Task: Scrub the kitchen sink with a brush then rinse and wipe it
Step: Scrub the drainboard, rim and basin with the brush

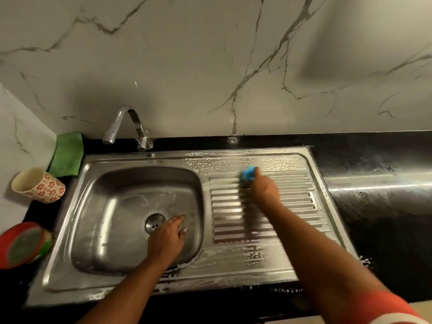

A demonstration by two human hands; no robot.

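The blurred blue brush (247, 173) (mostly covered by the right hand (265, 189)) hides its bristles, probably underneath.

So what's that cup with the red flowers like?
The cup is cream with red flower prints and no handle in sight. Its open mouth shows a plain cream inside. It sits on the black counter left of the sink, close to the green cloth.

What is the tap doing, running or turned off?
Off: no water falls from the tap into the sink below it.
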